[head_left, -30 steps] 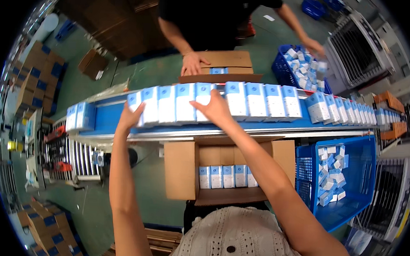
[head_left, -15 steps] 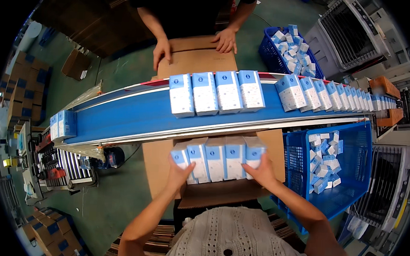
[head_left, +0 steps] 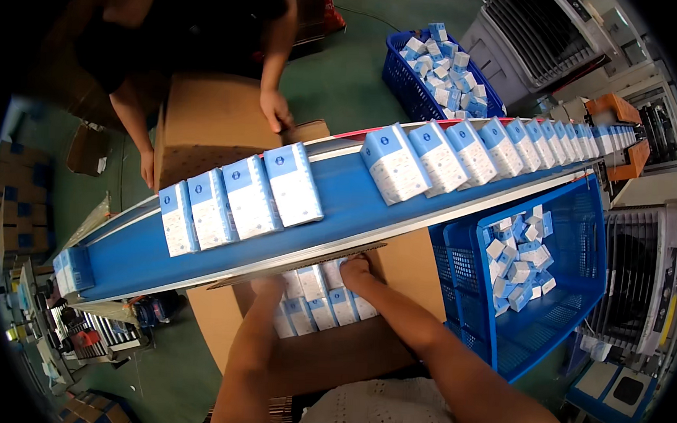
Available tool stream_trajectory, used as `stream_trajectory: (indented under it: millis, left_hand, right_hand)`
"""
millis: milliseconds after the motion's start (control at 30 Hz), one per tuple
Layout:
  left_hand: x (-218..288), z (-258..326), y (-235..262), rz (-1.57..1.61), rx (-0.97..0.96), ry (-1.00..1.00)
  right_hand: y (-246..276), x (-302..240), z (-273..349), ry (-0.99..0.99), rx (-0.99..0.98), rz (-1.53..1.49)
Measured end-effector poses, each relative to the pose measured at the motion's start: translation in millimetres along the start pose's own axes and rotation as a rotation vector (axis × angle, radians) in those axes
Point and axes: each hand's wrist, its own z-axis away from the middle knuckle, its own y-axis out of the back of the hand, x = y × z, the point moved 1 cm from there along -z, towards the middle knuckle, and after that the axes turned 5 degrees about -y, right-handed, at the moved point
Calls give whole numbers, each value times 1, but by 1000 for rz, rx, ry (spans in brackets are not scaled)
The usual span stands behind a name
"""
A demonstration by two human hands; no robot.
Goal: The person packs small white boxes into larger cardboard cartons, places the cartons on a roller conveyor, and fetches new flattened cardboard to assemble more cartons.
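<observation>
My left hand (head_left: 267,286) and right hand (head_left: 355,267) are both down inside the open brown cardboard carton (head_left: 323,356) below the belt, pressed onto the small white-and-blue packs (head_left: 320,302) lying in rows there. The fingers sit half under the belt's edge, so I cannot tell whether they are gripping the packs or only resting flat on them. Half a second ago the hands were nearer me, holding a row of packs at the carton's mouth; now that row lies deeper, close under the sloping blue conveyor belt (head_left: 339,200).

Four packs (head_left: 240,199) ride on the belt to the left, with a long row (head_left: 464,149) coming from the right. Between the two groups the belt is bare. The blue plastic crate (head_left: 548,299) stands tight against the carton's right side. Across the belt another person's hand (head_left: 275,108) rests on a closed brown box (head_left: 205,120).
</observation>
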Motion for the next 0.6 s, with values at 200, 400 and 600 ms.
stream_trajectory:
  millis: [200, 400, 600]
  left_hand:
    - [14, 151, 206, 1059, -521, -706]
    - [-139, 56, 246, 622, 925, 176]
    - [-43, 45, 254, 721, 649, 19]
  right_hand:
    - [139, 96, 192, 264, 794, -722]
    - [243, 131, 172, 232, 1193, -529]
    - [237, 62, 97, 85, 791, -747]
